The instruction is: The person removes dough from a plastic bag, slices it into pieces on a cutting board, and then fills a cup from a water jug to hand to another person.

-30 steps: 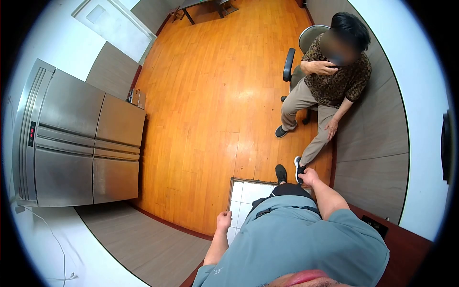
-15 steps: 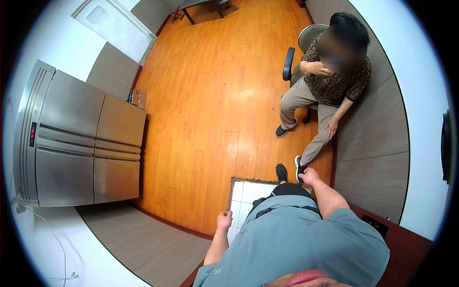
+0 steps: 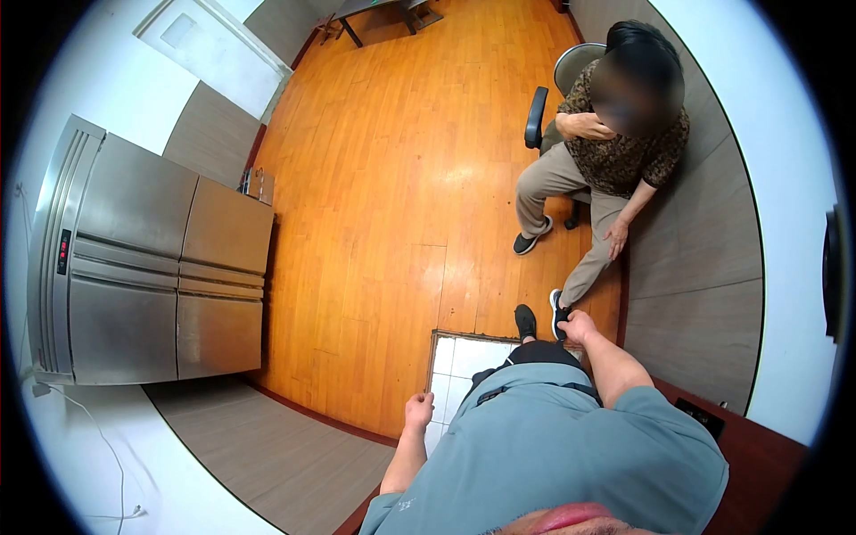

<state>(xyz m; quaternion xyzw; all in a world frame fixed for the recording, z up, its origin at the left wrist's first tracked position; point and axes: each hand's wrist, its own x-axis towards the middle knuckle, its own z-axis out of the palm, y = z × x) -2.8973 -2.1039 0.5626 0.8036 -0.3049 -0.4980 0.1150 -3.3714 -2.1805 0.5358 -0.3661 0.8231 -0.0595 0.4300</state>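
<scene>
My left hand [image 3: 419, 411] hangs at my left side with its fingers curled in and nothing visible in them. Below it in this view are white floor tiles [image 3: 445, 385]. Out in front of my right hip, my right hand [image 3: 580, 326] is also closed, its fingers curled down and no object showing in them. It overlaps the seated person's black shoe [image 3: 559, 307] in this view. My own black shoe [image 3: 525, 320] stands just left of that hand, close to the edge between tile and wood.
A person [image 3: 629, 134] sits on an office chair [image 3: 535, 116] by the right wall, one hand at the mouth and the other on the leg. A steel refrigerator [image 3: 134, 267] stands left. A dark table [image 3: 366, 7] is at the back of the wooden floor [image 3: 357, 223].
The seated person has shifted very slightly to the left in the view. My hands hold nearly the same position.
</scene>
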